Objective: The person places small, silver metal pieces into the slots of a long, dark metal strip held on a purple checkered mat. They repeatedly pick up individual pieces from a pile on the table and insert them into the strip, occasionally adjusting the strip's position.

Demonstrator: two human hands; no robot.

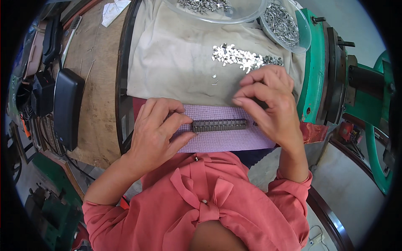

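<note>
A dark, slotted metal bar (220, 125) lies crosswise on a purple checked cloth (226, 144). My left hand (153, 131) is closed on its left end, thumb below and fingers above. To the right and a little above the bar, my right hand (272, 102) hovers with thumb and forefinger close together in a pinch; anything between the tips is too small to make out. Just beyond that hand, small shiny metal pieces (240, 58) lie spread on a beige cloth (167, 62), darker ones at their right end. Two or three loose bits (215, 79) rest nearer to me.
At the far edge stand a clear tub of metal parts (234, 16) and a round tub of thin pins (280, 25). A green machine (314, 71) borders the right. On the wooden board (100, 83) at left are a black case (69, 108) and a toothbrush (71, 39).
</note>
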